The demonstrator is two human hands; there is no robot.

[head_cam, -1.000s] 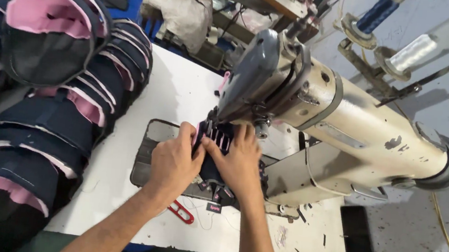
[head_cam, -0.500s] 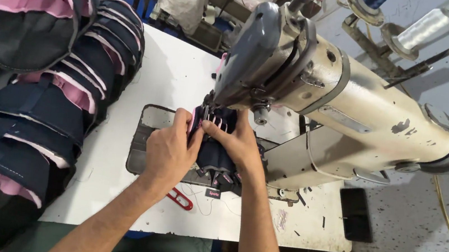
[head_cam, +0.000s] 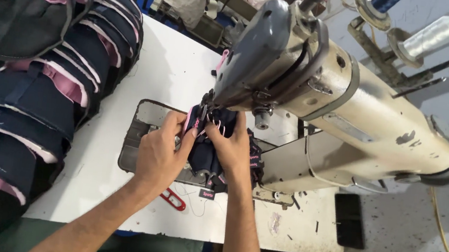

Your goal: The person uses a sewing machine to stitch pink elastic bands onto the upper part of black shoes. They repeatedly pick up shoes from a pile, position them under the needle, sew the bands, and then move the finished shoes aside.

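Observation:
A dark navy fabric piece with pink trim [head_cam: 206,151] lies under the head of a cream and grey industrial sewing machine [head_cam: 318,91]. My left hand [head_cam: 160,153] pinches the piece's left edge close to the needle. My right hand [head_cam: 232,145] presses on the piece from the right, fingers pointing toward the needle. The needle itself is hidden behind the machine head. Both hands rest over the metal plate [head_cam: 142,128] set into the white table [head_cam: 157,73].
A tall stack of navy and pink sewn pieces [head_cam: 31,93] fills the left side of the table. Red thread snips [head_cam: 174,199] lie near the table's front edge. Thread cones [head_cam: 429,34] stand behind the machine. Grey floor lies to the right.
The view has shifted closer over the machine. Both hands have crept slightly forward toward the needle with the fabric piece still gripped between them.

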